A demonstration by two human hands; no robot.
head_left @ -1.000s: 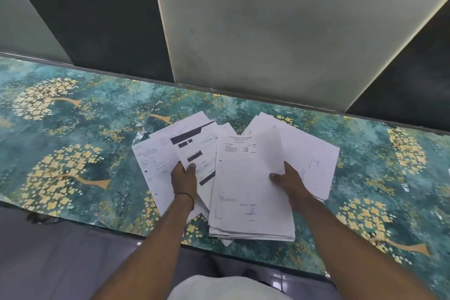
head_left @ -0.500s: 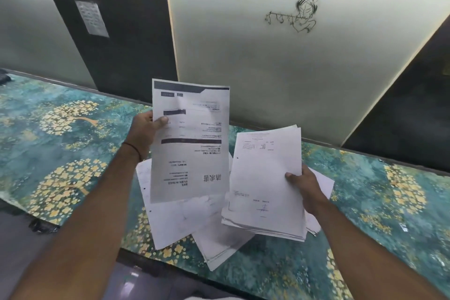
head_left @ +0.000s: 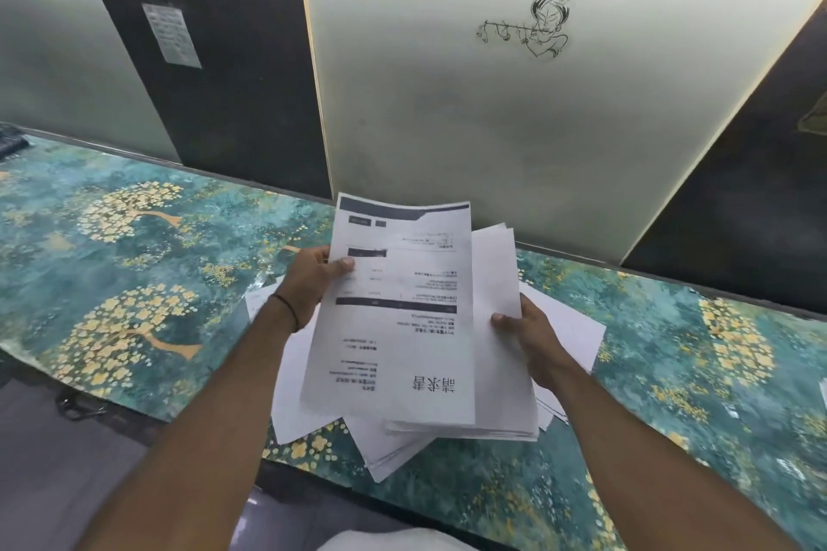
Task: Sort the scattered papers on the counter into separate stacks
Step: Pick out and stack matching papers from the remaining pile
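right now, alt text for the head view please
A person's left hand pinches a printed sheet with dark bars over a paper stack gripped by the right hand. More loose papers lie beneath on a teal counter patterned with golden trees.

Sheet (head_left: pixel 394 327) heading: 請求書 in large characters, upside down to the viewer, near the sheet's near right corner; the left hand (head_left: pixel 309 282) pinches this sheet.
Sheet bands: dark bars along the far edge and across the middle; the pale lettering in them is too small to read.
Sheet small print: rows of fine text and figures, upside down, illegible.
Stack (head_left: pixel 496 282): gripped by the right hand (head_left: pixel 532 336); its visible strip shows no print.
Papers (head_left: pixel 577 336) on desk (head_left: pixel 134 273): no print can be made out.
Notice (head_left: pixel 171 34): pale sheet on the dark panel (head_left: pixel 232 103); its lines are blurred, unreadable.
Drawing (head_left: pixel 532 27): black line sketch of a flute player on the pale panel (head_left: pixel 492 139); no letters.
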